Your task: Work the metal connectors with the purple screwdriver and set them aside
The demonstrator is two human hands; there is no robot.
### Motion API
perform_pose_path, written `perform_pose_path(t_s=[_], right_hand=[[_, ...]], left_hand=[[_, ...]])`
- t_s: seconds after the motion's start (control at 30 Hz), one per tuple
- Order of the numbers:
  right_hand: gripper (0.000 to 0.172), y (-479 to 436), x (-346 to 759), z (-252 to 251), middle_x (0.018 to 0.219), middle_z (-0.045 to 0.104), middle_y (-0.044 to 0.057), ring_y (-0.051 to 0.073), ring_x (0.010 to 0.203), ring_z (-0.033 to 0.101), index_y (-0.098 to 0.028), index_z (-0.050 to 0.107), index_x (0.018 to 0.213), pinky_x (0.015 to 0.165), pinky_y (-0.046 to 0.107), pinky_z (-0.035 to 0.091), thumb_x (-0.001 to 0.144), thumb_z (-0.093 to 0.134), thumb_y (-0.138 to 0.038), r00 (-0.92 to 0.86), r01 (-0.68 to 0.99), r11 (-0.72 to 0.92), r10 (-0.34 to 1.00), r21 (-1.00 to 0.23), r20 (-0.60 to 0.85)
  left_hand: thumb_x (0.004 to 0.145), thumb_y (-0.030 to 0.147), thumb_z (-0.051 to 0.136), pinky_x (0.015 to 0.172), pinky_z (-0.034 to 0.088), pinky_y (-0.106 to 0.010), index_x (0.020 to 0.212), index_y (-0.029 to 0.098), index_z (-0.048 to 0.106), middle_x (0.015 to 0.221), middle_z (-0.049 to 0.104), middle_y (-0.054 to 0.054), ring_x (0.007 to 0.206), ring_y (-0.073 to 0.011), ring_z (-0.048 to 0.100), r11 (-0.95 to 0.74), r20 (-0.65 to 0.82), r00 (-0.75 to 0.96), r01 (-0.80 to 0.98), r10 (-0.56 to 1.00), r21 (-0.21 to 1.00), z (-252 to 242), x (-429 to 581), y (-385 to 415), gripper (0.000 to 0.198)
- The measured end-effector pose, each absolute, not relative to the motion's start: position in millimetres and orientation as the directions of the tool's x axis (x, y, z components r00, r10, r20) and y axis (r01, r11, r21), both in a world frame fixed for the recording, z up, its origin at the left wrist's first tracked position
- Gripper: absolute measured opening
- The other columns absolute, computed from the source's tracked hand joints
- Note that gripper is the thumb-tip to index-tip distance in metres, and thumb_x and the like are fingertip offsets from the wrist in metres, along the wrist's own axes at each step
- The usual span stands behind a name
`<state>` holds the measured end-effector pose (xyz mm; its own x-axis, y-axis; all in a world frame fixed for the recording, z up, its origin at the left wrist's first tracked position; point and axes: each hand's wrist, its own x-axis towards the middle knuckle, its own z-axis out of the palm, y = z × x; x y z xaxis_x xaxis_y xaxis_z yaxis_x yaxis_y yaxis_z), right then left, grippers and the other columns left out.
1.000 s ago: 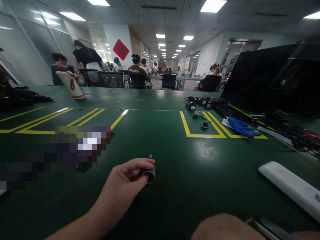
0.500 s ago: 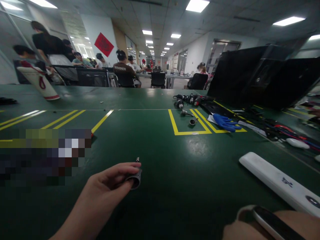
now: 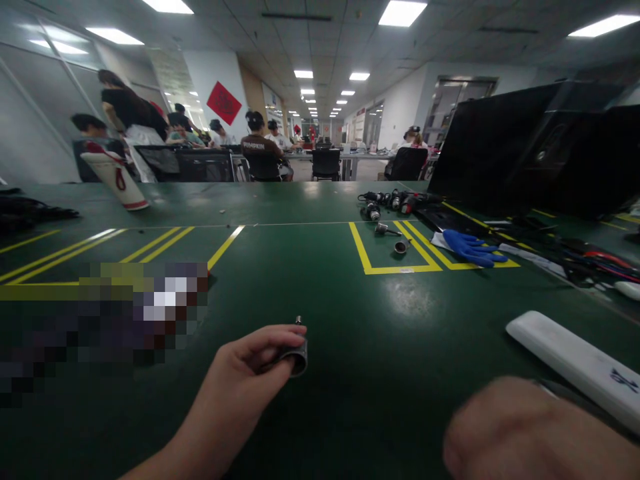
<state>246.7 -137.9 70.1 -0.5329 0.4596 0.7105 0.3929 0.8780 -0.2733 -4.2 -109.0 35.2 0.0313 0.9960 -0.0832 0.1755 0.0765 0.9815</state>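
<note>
Above the green table [image 3: 350, 400], my left hand [image 3: 255, 373] pinches a hollow, dark grey metal cylinder [image 3: 301, 360] between thumb and fingers. Its round open end faces right and towards me. A short shiny stem pokes up above my fingertips. Low at the right, my right hand [image 3: 525, 427] is smeared by motion, and its fingers do not show clearly. It is nearest to a long white case [image 3: 575, 357] with a dark mark on it. A similar metal cup [image 3: 401, 247] and a stemmed metal piece [image 3: 386, 229] lie inside a yellow-taped area further back.
A blue glove [image 3: 470, 247] lies right of the taped area, with cables [image 3: 600, 260] beyond. Black power-tool-like items [image 3: 395, 199] sit behind. A dark monitor [image 3: 500, 147] stands at right, a paper cup [image 3: 117, 177] at far left. A pixelated patch covers something left. People sit in the background.
My view has turned slightly left, so the table items appear further right. My right hand has come further into view, its wristband now mostly hidden. My left hand keeps hold of the metal cylinder.
</note>
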Motion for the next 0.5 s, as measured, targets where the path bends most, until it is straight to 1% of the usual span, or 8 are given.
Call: perform_pose_path(t_s=[0.1, 0.13, 0.17, 0.2, 0.27, 0.33, 0.43, 0.5], right_hand=[[0.035, -116, 249, 59, 0.090, 0.064, 0.005, 0.018, 0.079, 0.060, -0.030, 0.053, 0.118, 0.065, 0.031, 0.052, 0.085, 0.047, -0.018, -0.606, 0.373, 0.893, 0.439, -0.250, 0.664], [0.037, -107, 250, 53, 0.094, 0.063, 0.007, 0.018, 0.082, 0.059, -0.024, 0.054, 0.117, 0.068, 0.032, 0.051, 0.083, 0.046, -0.011, -0.603, 0.423, 0.867, 0.486, -0.263, 0.633], [0.035, -97, 252, 46, 0.094, 0.062, 0.008, 0.019, 0.084, 0.059, -0.021, 0.056, 0.113, 0.069, 0.033, 0.050, 0.082, 0.046, -0.009, -0.558, 0.489, 0.827, 0.540, -0.277, 0.630], [0.031, -88, 254, 37, 0.095, 0.062, 0.009, 0.019, 0.086, 0.058, -0.020, 0.057, 0.110, 0.071, 0.034, 0.050, 0.083, 0.045, -0.010, -0.515, 0.557, 0.774, 0.606, -0.301, 0.606], [0.026, -70, 258, 21, 0.097, 0.063, 0.009, 0.020, 0.086, 0.060, -0.019, 0.059, 0.106, 0.073, 0.035, 0.049, 0.085, 0.044, -0.014, -0.393, 0.665, 0.640, 0.738, -0.385, 0.549], [0.027, -57, 261, 8, 0.090, 0.066, 0.007, 0.019, 0.081, 0.062, -0.019, 0.059, 0.107, 0.071, 0.035, 0.050, 0.086, 0.042, -0.016, -0.257, 0.744, 0.481, 0.847, -0.463, 0.466], [0.030, -50, 262, -1, 0.088, 0.068, 0.005, 0.020, 0.079, 0.064, -0.020, 0.059, 0.108, 0.070, 0.034, 0.050, 0.086, 0.039, -0.016, -0.157, 0.804, 0.334, 0.917, -0.492, 0.366], [0.030, -50, 260, -2, 0.090, 0.068, 0.006, 0.021, 0.082, 0.064, -0.020, 0.061, 0.104, 0.072, 0.034, 0.049, 0.084, 0.039, -0.015, -0.147, 0.825, 0.310, 0.925, -0.473, 0.351]], left_hand=[[0.061, 0.011, 0.064, 0.089, 0.049, -0.035, 0.072, 0.018, 0.071, 0.095, 0.072, -0.005, 0.096, -0.0221, 0.064, 0.053, -0.070, 0.094, 0.171, 0.993, 0.984, 43, 11, -94, 0.014], [0.061, 0.010, 0.065, 0.088, 0.050, -0.034, 0.072, 0.018, 0.071, 0.095, 0.072, -0.005, 0.095, -0.0217, 0.064, 0.030, -0.052, 0.123, 0.168, 0.991, 0.985, 44, 18, -85, 0.015], [0.063, 0.009, 0.064, 0.086, 0.050, -0.033, 0.075, 0.017, 0.071, 0.098, 0.071, -0.005, 0.095, -0.0210, 0.064, -0.001, -0.027, 0.166, 0.167, 0.986, 0.986, 44, 26, -75, 0.016], [0.066, 0.009, 0.063, 0.083, 0.052, -0.033, 0.080, 0.017, 0.070, 0.096, 0.072, -0.005, 0.090, -0.0201, 0.066, -0.041, 0.010, 0.194, 0.156, 0.981, 0.987, 43, 35, -63, 0.018], [0.070, 0.008, 0.060, 0.078, 0.054, -0.033, 0.093, 0.015, 0.067, 0.089, 0.072, -0.006, 0.081, -0.0184, 0.067, -0.182, 0.133, 0.267, 0.167, 0.954, 0.969, 37, 55, -35, 0.025], [0.073, 0.005, 0.058, 0.081, 0.052, -0.032, 0.098, 0.014, 0.065, 0.095, 0.070, -0.007, 0.085, -0.0175, 0.066, -0.257, 0.204, 0.274, 0.172, 0.940, 0.951, 30, 79, -3, 0.028], [0.076, 0.006, 0.059, 0.085, 0.050, -0.031, 0.101, 0.015, 0.063, 0.104, 0.066, -0.008, 0.091, -0.0172, 0.063, -0.338, 0.269, 0.304, 0.205, 0.914, 0.918, 18, 116, 42, 0.027], [0.082, 0.018, 0.057, 0.082, 0.050, -0.036, 0.104, 0.015, 0.059, 0.109, 0.061, -0.008, 0.093, -0.0187, 0.060, -0.374, 0.284, 0.335, 0.243, 0.898, 0.895, 11, 139, 64, 0.023]])
